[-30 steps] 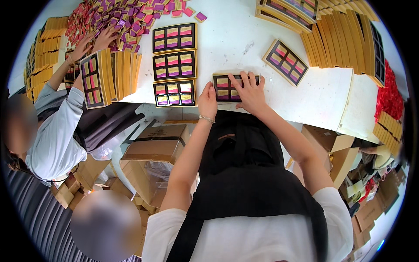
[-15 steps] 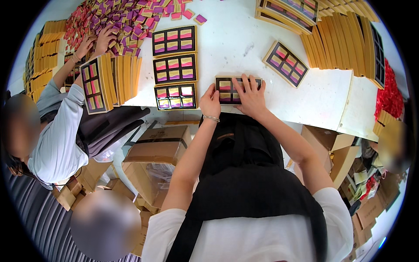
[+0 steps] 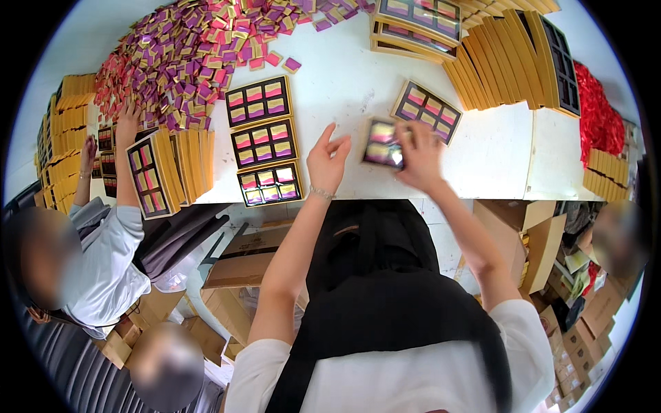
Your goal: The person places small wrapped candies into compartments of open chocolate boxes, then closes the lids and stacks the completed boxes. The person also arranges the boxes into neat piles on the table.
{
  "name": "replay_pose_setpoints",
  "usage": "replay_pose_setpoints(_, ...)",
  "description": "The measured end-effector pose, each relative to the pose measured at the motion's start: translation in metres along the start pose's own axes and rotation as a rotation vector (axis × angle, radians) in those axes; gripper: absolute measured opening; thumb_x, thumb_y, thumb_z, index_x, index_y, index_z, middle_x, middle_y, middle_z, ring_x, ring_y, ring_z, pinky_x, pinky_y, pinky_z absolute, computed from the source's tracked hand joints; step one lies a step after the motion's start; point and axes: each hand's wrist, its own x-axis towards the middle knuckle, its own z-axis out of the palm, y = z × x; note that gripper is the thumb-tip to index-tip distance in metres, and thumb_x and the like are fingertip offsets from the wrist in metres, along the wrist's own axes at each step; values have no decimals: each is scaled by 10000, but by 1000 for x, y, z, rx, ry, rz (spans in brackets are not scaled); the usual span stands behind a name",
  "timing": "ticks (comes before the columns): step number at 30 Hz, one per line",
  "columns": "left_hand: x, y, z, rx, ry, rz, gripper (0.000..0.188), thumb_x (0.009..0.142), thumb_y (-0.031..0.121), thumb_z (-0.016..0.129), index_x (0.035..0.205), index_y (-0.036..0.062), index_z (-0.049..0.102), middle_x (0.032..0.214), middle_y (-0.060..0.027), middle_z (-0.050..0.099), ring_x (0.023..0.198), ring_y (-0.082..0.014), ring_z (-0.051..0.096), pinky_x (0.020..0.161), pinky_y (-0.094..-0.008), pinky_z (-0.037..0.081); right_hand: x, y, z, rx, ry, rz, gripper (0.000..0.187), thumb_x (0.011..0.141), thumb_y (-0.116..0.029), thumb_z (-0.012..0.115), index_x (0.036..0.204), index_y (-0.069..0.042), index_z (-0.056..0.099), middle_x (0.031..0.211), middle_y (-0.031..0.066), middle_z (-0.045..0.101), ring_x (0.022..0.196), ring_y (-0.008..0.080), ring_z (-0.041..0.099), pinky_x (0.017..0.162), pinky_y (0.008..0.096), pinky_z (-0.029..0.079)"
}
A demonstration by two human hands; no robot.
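Observation:
My right hand [image 3: 421,157], blurred by motion, grips the right end of a gold-edged black box [image 3: 381,143] holding pink and purple pieces in cells. Its fingers cover part of that box. To the left of the box, my left hand [image 3: 326,162] hovers over the white table with fingers apart and nothing in them. Just beyond my right hand, a similar filled box [image 3: 428,111] lies at a slant. Three more filled boxes line up in a column left of my left hand: a far one [image 3: 260,101], a middle one [image 3: 266,143] and a near, shiny one [image 3: 270,184].
A heap of pink and purple pieces [image 3: 200,51] spreads over the far left of the white table [image 3: 482,162]. Boxes stand in rows at left [image 3: 182,165] and right [image 3: 496,58]. A co-worker [image 3: 103,255] works at left. Cardboard cartons [image 3: 248,255] sit below the table edge.
My right hand has moved right, with the box now in its grip. My left hand has come off the box and opened. The whole view has shifted somewhat.

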Motion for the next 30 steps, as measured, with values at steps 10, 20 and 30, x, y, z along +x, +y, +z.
replay_pose_setpoints(10,246,66,32,340,326,215,409,840,284,707,1062,-47,615,988,-195,685,928,-329,669,789,-402,529,15,103,-9,-215,-169,318,1248,565,-622,798,1532,-179,144,1589,151,72,1440,413,121,993,778,181)
replay_pose_setpoints(20,360,38,6,-168,311,-170,267,803,216,732,964,9,677,869,-58,681,779,-148,636,633,-284,496,70,-28,-41,383,403,0,806,860,-308,692,1493,-67,255,1512,201,290,1364,406,307,1087,483,289)
replay_pose_setpoints(30,79,62,-50,-54,-257,-50,220,856,63,648,1059,-10,690,892,-46,708,743,-111,653,670,-259,543,136,-82,-35,1877,-838,142,1262,600,-515,821,1553,-186,61,1441,90,335,1267,292,400,971,549,440)
